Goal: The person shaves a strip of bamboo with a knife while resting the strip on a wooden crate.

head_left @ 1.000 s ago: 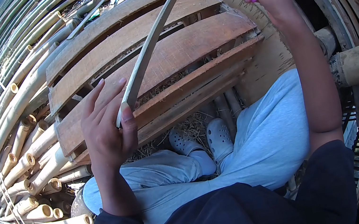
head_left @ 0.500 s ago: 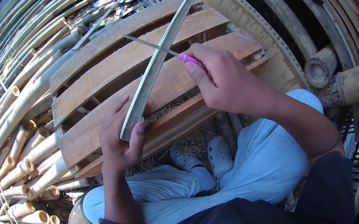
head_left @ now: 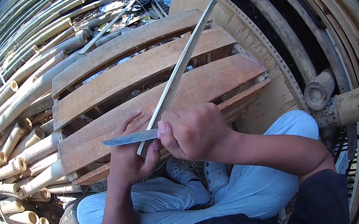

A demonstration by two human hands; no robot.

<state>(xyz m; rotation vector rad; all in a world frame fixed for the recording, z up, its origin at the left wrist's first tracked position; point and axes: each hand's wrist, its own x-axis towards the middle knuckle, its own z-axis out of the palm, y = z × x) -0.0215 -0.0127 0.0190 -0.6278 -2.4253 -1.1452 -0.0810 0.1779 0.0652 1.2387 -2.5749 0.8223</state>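
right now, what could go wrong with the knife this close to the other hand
The knife in the right hand crosses in front of the left hand, so a slip might cut it; whether they touch is unclear. The bamboo strip slants well beyond both hands, so it could twist or swing.

one knife (head_left: 130,138), one long strip (head_left: 182,66), two clogs (head_left: 216,175), bamboo poles (head_left: 51,173) (past counting)

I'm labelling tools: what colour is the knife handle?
Pink; little of the handle shows, head view.
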